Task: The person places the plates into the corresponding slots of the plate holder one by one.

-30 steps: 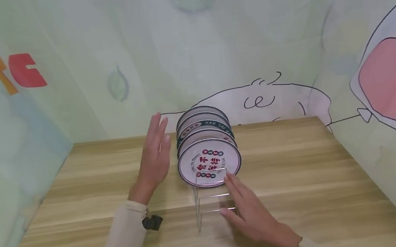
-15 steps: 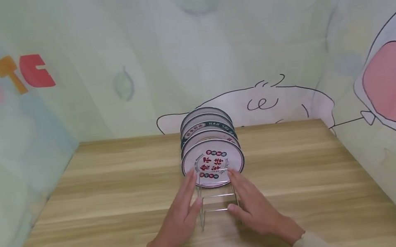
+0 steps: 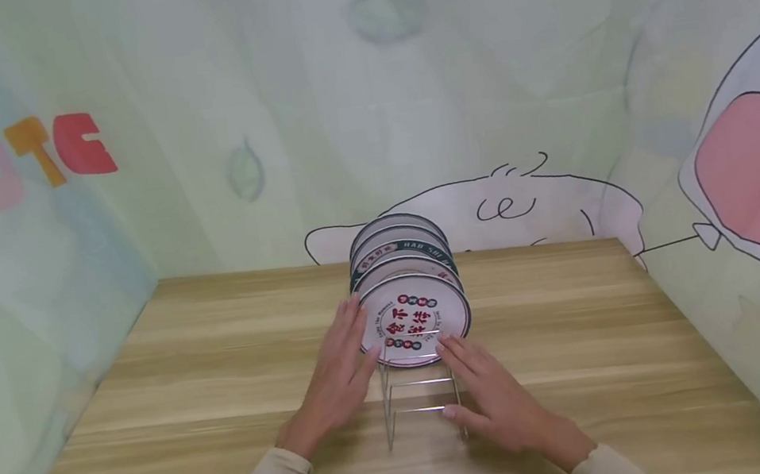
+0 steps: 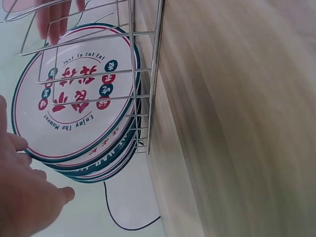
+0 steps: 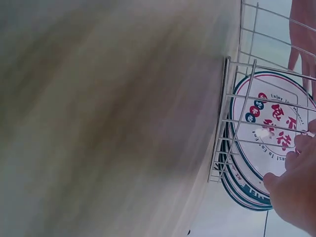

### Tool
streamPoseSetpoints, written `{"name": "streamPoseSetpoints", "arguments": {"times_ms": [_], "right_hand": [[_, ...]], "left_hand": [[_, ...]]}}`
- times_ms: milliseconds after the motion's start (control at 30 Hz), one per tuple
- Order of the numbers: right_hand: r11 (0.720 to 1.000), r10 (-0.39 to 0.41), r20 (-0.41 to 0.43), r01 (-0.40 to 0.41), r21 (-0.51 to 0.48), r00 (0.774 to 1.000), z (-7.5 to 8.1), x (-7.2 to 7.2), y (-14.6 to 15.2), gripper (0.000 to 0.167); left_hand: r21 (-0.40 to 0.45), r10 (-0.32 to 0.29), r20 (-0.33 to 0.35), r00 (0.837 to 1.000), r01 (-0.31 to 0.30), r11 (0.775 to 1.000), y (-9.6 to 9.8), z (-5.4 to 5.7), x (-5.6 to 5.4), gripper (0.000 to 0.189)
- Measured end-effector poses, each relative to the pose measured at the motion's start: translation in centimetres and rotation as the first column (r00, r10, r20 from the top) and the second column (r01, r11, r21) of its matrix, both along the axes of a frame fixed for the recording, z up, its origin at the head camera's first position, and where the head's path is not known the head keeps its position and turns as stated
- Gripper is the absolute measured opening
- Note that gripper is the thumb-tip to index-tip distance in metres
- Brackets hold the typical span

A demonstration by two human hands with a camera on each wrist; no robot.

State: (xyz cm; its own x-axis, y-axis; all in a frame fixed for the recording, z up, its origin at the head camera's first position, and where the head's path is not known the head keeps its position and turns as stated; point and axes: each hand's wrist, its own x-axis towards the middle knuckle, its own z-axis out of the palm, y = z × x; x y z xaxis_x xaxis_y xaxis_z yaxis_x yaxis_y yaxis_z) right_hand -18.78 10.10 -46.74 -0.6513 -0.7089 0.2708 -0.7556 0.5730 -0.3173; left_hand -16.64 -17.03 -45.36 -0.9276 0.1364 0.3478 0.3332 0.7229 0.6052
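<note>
Several round white plates with dark rims stand on edge one behind another in a wire dish rack (image 3: 421,383). The front plate (image 3: 425,305) bears red characters, and one behind it has a dark green lettered band (image 3: 417,244). At the left, my left hand (image 3: 333,375) has its straight fingers along the front plate's left rim, thumb near the rack's side. My right hand (image 3: 498,397) lies at the rack's right side, its outstretched fingertips at a top wire and its thumb by a nearer wire. In the right wrist view, the right hand (image 5: 298,185) partly covers the front plate.
The front slots of the rack (image 4: 143,74) hold no plates. Around it extends a wood-grain table (image 3: 222,354). A printed cloth backdrop (image 3: 307,118) rises behind the table and on both sides.
My left hand came in from beside the plates to the rack's side, then moved up to the front plate's left rim. My right hand stayed at the rack. The plates keep their places.
</note>
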Motion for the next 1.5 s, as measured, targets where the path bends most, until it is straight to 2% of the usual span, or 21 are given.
{"name": "streamPoseSetpoints", "arguments": {"times_ms": [200,467,933,1067,1233,1333,1500], "right_hand": [[1.0,0.009,-0.005,-0.009,0.021,1.0,-0.2,0.1,-0.2,0.074],[1.0,0.024,0.009,-0.024,0.008,1.0,-0.1,-0.2,-0.1,0.074],[1.0,0.007,0.06,-0.008,0.016,0.998,0.2,-0.9,0.1,0.072],[1.0,0.012,0.034,-0.012,0.012,0.999,-0.2,-1.7,0.1,0.073],[1.0,0.018,0.01,-0.018,0.012,1.0,-0.3,-2.4,0.2,0.074],[1.0,0.021,0.007,-0.021,0.009,1.0,-0.2,-2.7,0.1,0.072],[0.999,0.025,0.002,-0.025,0.025,1.0,-0.2,-3.4,-0.1,0.071]], "left_hand": [[0.01,0.01,-0.021,1.0,-0.01,1.0,0.4,-0.3,-0.9,0.063],[0.007,0.01,-0.067,0.998,-0.01,1.0,0.5,-0.1,-2.2,0.067],[-0.007,0.004,-0.046,0.999,-0.005,1.0,0.5,0.1,-3.7,0.066],[-0.072,-0.016,-0.098,0.995,0.009,0.997,0.0,0.1,-4.4,0.067],[-0.201,-0.038,-0.155,0.987,0.006,0.98,-0.6,0.5,-5.5,0.068],[-0.241,-0.049,-0.156,0.987,0.01,0.97,-0.8,0.9,-6.1,0.068],[-0.282,-0.036,-0.121,0.992,0.0,0.96,-0.8,1.3,-6.7,0.069]]}}
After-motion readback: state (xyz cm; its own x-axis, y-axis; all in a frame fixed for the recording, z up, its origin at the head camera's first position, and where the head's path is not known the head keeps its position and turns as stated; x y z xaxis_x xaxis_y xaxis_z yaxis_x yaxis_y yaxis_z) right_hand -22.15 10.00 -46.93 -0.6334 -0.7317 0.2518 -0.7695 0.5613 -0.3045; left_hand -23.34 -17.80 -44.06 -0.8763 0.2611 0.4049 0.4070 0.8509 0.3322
